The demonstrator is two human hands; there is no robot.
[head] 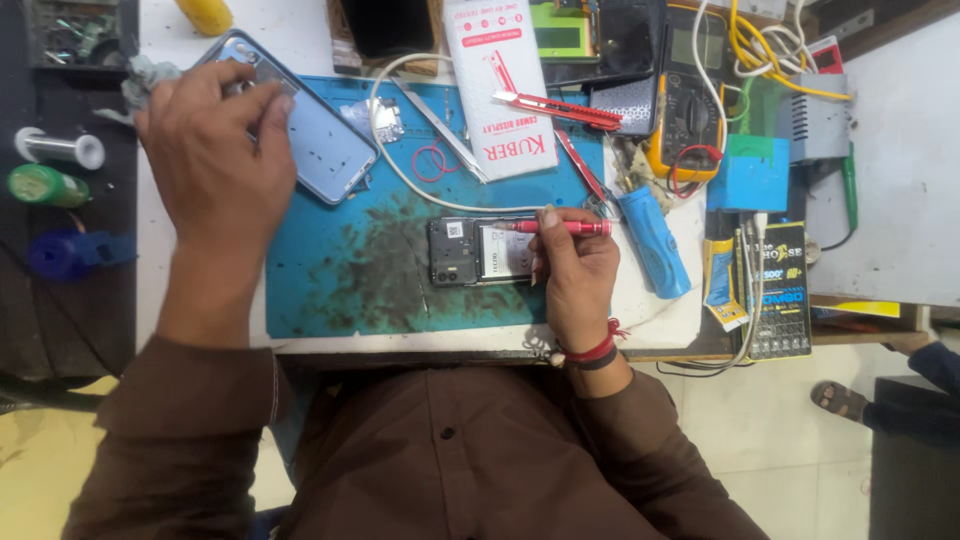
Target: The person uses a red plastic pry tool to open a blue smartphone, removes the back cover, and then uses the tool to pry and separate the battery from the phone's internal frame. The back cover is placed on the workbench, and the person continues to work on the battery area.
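Left hand (215, 165): your fingers press on the pale blue phone back cover (318, 140), parked clear.
Right hand (578, 268): your fingers clamp the slim red screwdriver (562, 227), steadying the opened black phone (480, 252).

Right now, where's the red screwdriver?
In the head view, the red screwdriver is held in the right hand, lying level over the opened phone on the blue mat.
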